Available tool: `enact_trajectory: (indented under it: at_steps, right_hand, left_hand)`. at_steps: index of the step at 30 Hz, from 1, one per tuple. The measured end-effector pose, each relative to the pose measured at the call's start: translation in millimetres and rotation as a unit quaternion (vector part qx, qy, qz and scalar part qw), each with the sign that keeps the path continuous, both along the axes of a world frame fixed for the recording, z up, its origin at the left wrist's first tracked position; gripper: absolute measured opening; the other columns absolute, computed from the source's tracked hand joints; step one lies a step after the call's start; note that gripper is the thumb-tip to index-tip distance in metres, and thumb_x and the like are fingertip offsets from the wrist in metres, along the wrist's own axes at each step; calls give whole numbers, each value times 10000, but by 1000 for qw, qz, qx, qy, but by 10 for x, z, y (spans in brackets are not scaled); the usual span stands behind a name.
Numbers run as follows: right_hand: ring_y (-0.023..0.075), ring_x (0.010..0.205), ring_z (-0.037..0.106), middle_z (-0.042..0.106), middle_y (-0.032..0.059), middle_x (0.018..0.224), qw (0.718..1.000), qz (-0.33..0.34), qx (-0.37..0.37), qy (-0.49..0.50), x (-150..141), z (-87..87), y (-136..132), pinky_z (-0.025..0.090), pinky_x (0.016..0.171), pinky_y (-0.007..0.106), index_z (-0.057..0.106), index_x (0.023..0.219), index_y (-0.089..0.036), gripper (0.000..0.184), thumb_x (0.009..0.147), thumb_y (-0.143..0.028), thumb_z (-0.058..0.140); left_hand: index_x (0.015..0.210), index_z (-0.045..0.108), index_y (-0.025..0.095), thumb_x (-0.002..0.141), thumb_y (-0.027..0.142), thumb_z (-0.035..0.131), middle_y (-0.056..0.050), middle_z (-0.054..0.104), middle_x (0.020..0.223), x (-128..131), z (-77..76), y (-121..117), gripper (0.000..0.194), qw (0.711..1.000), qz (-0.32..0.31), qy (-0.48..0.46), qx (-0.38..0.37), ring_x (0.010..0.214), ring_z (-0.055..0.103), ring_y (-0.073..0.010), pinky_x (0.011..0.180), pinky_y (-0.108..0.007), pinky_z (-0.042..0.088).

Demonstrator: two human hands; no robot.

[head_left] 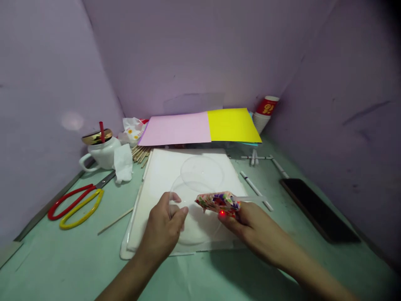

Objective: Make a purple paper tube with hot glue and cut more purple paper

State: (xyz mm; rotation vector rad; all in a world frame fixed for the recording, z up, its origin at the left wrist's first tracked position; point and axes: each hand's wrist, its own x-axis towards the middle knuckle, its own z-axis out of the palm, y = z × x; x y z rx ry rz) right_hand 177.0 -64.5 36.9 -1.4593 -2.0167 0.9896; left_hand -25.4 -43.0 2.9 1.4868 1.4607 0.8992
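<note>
My right hand [255,228] is closed round a glue gun [217,201] with a colourful patterned cover and a lit red light. A translucent glue stick [250,199] sticks out of its rear, and its nozzle points left. In my left hand [166,223] a clear round plastic disc [196,228] is pinched by its left edge. The gun's tip is above the disc; whether they touch I cannot tell. Beyond it, a second clear disc [202,165] lies on a white board [158,165].
On the left are scissors [84,205], a wooden stick [115,220], a white mug [102,154] and a crumpled tissue [123,163]. Pink and yellow sheets [234,125] stand behind. To the right lie paper-like rods [255,190] and a phone [318,209]; stacked paper cups [265,113] stand farther back.
</note>
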Motion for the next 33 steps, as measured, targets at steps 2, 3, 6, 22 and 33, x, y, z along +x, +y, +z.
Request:
enact_trajectory:
  at_steps: [2, 3, 6, 22, 33]
  right_hand:
    - [229, 1195, 511, 569, -18, 1292, 1000, -7, -3, 6, 6, -8, 2, 386, 1019, 412, 555, 1241, -325, 350, 914, -287, 440]
    - [224, 1190, 515, 572, -24, 1288, 1000, -10, -4, 8, 7, -9, 2, 386, 1020, 406, 554, 1241, -332, 351, 911, -281, 446]
    - [214, 1189, 517, 584, -26, 1274, 1000, -11, -5, 10, 2, 1, 2, 391, 1017, 388, 552, 1245, -337, 353, 914, -285, 441]
    - [255, 995, 627, 701, 62, 1057, 999, -47, -4, -26, 1, 25, -12, 471, 887, 401, 664, 1098, -258, 301, 887, -350, 470]
    - [253, 1101, 576, 633, 30, 1206, 999, -31, -17, -1, 2, 0, 2, 444, 941, 412, 581, 1222, -294, 350, 902, -343, 447]
  left_hand:
    - [905, 470, 219, 784, 336, 506, 93, 497, 438, 12, 9, -20, 172, 1000, 6, 1, 13, 397, 417, -95, 382, -170, 296]
    - [923, 473, 220, 790, 351, 498, 92, 493, 441, 21, 16, -33, 189, 1000, 9, -4, 15, 395, 408, -96, 379, -172, 294]
    - [955, 467, 226, 792, 397, 493, 93, 482, 440, 45, 45, -65, 237, 1000, 5, -23, 9, 384, 392, -97, 362, -174, 290]
    - [970, 458, 238, 796, 433, 478, 34, 690, 665, 53, -8, -70, 262, 999, 24, 2, 22, 446, 505, -120, 466, -235, 340]
    - [955, 458, 222, 801, 388, 468, 12, 698, 657, 67, -8, -78, 226, 999, 23, -16, 34, 583, 620, -173, 544, -261, 404]
